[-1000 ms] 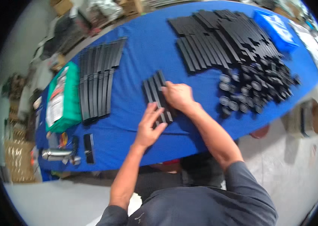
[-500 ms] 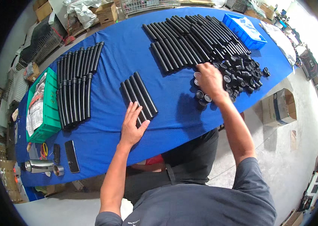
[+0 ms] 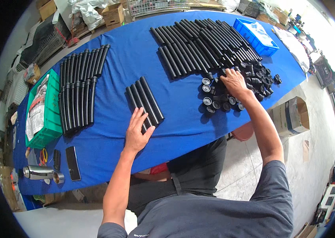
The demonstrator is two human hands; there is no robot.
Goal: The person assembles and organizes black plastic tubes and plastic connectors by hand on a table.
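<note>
My left hand (image 3: 135, 134) lies with fingers spread on the near ends of several short black tubes (image 3: 145, 99), which sit side by side in a slanted row on the blue cloth. My right hand (image 3: 235, 84) reaches into a heap of black caps (image 3: 259, 75), its bent fingers apart at the heap's left side. No cap can be made out in its grip. Several loose caps (image 3: 207, 101) lie left of that hand, some showing round pale faces. Part of the heap is hidden under the hand and forearm.
Many black tubes (image 3: 191, 47) lie in rows at the far side, beside a blue crate (image 3: 268, 49). Capped black tubes (image 3: 84, 65) are laid out at left, next to a green crate (image 3: 48, 133). A phone (image 3: 72, 163), flask (image 3: 36, 172) and scissors (image 3: 44, 156) rest at the near left.
My right hand has moved right, from the left edge of the cap heap further into it. Several caps now lie exposed where it was. My left hand stays on the tubes.
</note>
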